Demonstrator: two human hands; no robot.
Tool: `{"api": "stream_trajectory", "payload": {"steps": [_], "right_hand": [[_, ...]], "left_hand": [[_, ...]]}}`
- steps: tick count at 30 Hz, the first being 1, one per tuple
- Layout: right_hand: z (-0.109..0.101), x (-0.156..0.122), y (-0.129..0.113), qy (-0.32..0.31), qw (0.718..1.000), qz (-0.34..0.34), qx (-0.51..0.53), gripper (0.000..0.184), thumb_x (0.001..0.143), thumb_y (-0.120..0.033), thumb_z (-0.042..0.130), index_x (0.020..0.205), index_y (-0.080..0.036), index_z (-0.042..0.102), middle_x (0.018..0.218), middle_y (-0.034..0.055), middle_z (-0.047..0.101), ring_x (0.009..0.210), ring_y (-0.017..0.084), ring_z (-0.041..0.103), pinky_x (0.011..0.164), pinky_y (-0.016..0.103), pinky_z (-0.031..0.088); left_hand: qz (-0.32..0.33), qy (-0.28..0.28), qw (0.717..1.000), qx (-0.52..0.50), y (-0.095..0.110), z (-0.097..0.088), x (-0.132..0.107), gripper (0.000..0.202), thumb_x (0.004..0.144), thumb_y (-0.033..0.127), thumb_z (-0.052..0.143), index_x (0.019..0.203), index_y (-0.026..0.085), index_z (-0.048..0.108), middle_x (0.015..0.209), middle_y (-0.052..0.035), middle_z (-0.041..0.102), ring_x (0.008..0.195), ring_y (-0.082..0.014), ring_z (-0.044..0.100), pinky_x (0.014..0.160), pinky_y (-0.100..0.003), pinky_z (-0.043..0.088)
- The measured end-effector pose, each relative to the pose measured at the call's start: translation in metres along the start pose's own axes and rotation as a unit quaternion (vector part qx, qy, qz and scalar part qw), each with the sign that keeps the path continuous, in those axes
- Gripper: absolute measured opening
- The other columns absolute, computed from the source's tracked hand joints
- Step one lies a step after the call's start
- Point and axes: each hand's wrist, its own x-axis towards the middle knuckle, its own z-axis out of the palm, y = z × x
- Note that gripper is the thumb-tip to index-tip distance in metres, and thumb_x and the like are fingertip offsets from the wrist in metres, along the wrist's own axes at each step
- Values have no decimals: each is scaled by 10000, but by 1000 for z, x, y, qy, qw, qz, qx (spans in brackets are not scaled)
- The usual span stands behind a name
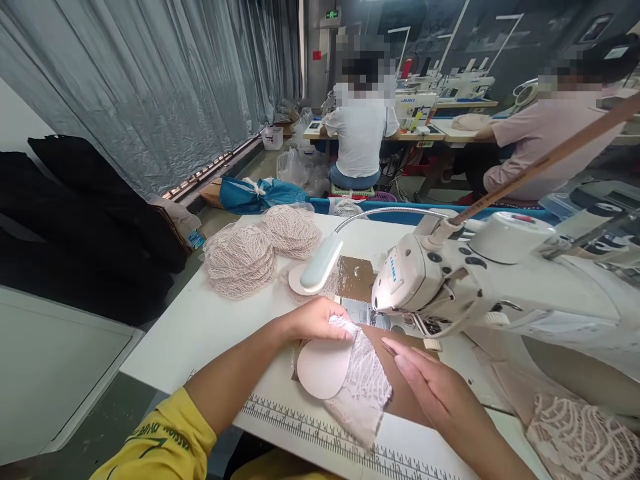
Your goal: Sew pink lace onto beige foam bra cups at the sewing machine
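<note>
My left hand (316, 321) pinches the upper edge of a smooth pale pink bra cup pad (320, 373) with white lace fabric (370, 377) attached along its right side. The lace hangs down toward the printed ruler on the table edge. My right hand (425, 377) is just right of the lace, apart from it, with thumb and fingers pressed together. A thin dark sliver shows at its fingertips, too small to name. Behind both hands stands the white sewing machine (405, 273), its needle area beyond the pad.
Stacked lace cups (240, 260) and a second stack (293, 230) lie at the table's back left. A lamp (323, 263) on a bent neck hangs over another pad. Lace pieces (580, 433) lie at right. Two people sit at machines ahead.
</note>
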Motion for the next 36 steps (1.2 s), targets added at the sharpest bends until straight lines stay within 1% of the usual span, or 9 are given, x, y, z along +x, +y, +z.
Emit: {"api": "stream_trajectory", "payload": {"steps": [3, 7, 11, 16, 23, 27, 31, 33, 36], "right_hand": [[6, 19, -3, -36, 998, 3, 56, 379, 934, -416, 444, 1189, -235, 659, 1199, 83, 678, 1112, 287, 627, 941, 483, 507], [11, 28, -3, -64, 990, 49, 118, 379, 917, -448, 472, 1177, -236, 649, 1215, 74, 671, 1121, 258, 622, 941, 440, 516], [13, 29, -11, -64, 987, 22, 144, 345, 914, -429, 489, 1152, -235, 645, 1174, 74, 685, 1057, 242, 646, 910, 411, 527], [16, 32, -19, -54, 986, -5, 160, 298, 911, -400, 502, 1088, -230, 671, 1106, 74, 706, 1000, 235, 658, 892, 401, 518], [21, 27, -8, -77, 974, 38, 211, 299, 908, -407, 500, 1073, -234, 679, 1081, 58, 711, 996, 224, 650, 889, 380, 508], [22, 29, -6, -85, 975, 35, 201, 320, 888, -429, 518, 1093, -234, 668, 1076, 64, 709, 1004, 232, 644, 880, 362, 507], [23, 31, -12, -86, 973, 18, 215, 263, 902, -408, 505, 1009, -247, 683, 988, 46, 718, 932, 224, 652, 816, 338, 511], [24, 31, -13, -86, 971, 26, 224, 238, 907, -401, 507, 948, -253, 689, 939, 35, 718, 878, 216, 654, 783, 329, 508], [27, 30, -11, -75, 967, 58, 238, 247, 901, -426, 518, 939, -243, 679, 935, 42, 711, 862, 212, 650, 790, 333, 504]], "left_hand": [[7, -17, 998, -53, -1, 3, -2, 322, 711, 389, 759, 854, 106, 708, 758, -31, 634, 675, -127, 554, 620, -234, 439], [3, -25, 994, -107, -1, 7, -4, 361, 697, 411, 771, 883, 105, 727, 803, -57, 677, 734, -158, 605, 725, -285, 481], [7, -35, 990, -135, -4, 10, -1, 396, 669, 427, 791, 909, 116, 741, 856, -71, 704, 807, -187, 638, 801, -313, 494], [-4, -60, 990, -131, -7, 13, 1, 396, 669, 441, 790, 885, 112, 744, 791, -51, 691, 742, -175, 626, 738, -307, 497], [-6, -78, 986, -148, -4, 14, 0, 374, 663, 425, 800, 851, 107, 741, 746, -32, 661, 669, -127, 566, 671, -268, 453], [-13, -79, 987, -139, -4, 15, 1, 375, 641, 439, 807, 781, 99, 731, 652, 6, 597, 603, -95, 498, 598, -235, 400], [-12, -97, 988, -117, -7, 17, 2, 363, 656, 432, 798, 745, 88, 722, 579, 39, 513, 553, -68, 420, 527, -208, 326], [-11, -102, 990, -99, -8, 17, 2, 355, 672, 425, 789, 768, 89, 728, 585, 37, 518, 561, -71, 429, 525, -202, 326], [-5, -102, 990, -95, -11, 19, 3, 363, 688, 425, 778, 856, 106, 743, 685, 1, 615, 632, -100, 518, 596, -210, 403]]}}
